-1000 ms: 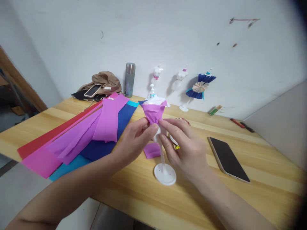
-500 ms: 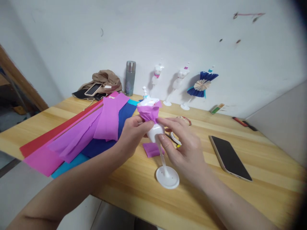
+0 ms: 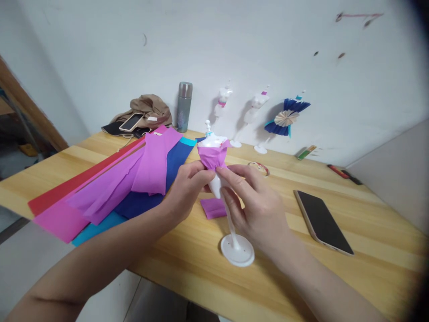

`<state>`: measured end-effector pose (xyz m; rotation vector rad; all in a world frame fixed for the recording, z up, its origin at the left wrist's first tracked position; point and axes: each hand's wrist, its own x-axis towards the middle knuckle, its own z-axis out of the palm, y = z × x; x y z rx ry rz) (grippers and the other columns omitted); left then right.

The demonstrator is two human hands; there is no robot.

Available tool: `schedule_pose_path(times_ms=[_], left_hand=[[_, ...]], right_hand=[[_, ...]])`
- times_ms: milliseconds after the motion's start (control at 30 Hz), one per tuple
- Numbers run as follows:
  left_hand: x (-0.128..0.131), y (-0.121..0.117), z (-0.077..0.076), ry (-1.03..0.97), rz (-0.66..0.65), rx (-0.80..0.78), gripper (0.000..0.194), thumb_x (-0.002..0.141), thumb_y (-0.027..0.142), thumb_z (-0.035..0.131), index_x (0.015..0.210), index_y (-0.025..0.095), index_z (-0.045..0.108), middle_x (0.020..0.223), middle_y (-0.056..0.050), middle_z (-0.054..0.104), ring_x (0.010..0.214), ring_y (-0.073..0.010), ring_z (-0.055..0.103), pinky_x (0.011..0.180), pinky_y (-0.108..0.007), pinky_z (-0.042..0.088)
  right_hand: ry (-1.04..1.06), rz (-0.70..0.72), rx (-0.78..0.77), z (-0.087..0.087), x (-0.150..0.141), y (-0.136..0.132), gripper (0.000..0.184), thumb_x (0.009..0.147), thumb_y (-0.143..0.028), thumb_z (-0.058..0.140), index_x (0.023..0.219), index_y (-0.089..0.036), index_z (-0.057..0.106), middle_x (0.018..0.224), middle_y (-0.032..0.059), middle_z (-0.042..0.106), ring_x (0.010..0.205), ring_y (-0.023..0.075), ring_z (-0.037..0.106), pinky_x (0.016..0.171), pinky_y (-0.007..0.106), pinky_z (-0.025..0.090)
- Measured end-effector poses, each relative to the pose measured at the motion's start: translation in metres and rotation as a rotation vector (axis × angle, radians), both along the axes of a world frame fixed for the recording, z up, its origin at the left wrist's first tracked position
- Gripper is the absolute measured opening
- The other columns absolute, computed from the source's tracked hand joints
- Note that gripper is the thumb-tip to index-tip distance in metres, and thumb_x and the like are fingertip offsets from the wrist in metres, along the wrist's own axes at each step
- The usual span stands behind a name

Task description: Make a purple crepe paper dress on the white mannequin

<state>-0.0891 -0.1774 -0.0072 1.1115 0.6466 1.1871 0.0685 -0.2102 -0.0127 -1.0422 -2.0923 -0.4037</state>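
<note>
A small white mannequin (image 3: 217, 184) on a round base is held tilted between my hands. Purple crepe paper (image 3: 212, 156) wraps its chest and gathers at the waist. My left hand (image 3: 187, 188) is closed around the waist from the left, its thumb lying near the paper's lower edge. From the right, my right hand (image 3: 256, 201) presses its index fingertip on the gathered paper, with the thumb beside the hip. Behind the stand lies a purple paper piece (image 3: 213, 208), partly covered by the mannequin.
Coloured paper sheets (image 3: 147, 172) lie at left, by a bundled brown cloth (image 3: 150, 109) with a phone. A thermos (image 3: 184, 107) and several mannequins, one in a blue paper dress (image 3: 284, 117), stand along the wall. A large phone (image 3: 323, 221) lies right; a tape roll (image 3: 259, 168) sits behind my right hand.
My right index finger has come down onto the gathered waist and the right hand's fingers are more bent. The mannequin has shifted slightly right in view. My left hand keeps its hold.
</note>
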Motion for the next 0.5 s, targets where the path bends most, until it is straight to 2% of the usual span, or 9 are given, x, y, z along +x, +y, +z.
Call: schedule_pose_path(times_ms=[200, 500], left_hand=[[0.0, -0.0038, -0.0025, 0.038, 0.004, 0.075, 0.016, 0.076, 0.03, 0.066, 0.074, 0.015, 0.061, 0.068, 0.001, 0.055, 0.065, -0.0103, 0.052, 0.062, -0.021, 0.047], [0.0013, -0.0011, -0.002, 0.026, 0.033, 0.022, 0.015, 0.072, 0.028, 0.067, 0.074, 0.014, 0.063, 0.068, 0.0, 0.059, 0.065, -0.0112, 0.055, 0.064, -0.023, 0.048]], right_hand=[[0.038, 0.051, -0.036, 0.0082, 0.0019, -0.0007, 0.035, 0.093, -0.013, 0.052, 0.126, -0.022, 0.06, 0.106, 0.0121, 0.067, 0.094, 0.0259, 0.066, 0.076, 0.042, 0.056], [0.127, 0.113, -0.107, 0.0068, 0.0049, 0.0023, 0.032, 0.097, -0.017, 0.051, 0.126, -0.023, 0.064, 0.111, 0.0122, 0.066, 0.1, 0.0247, 0.066, 0.08, 0.041, 0.056]])
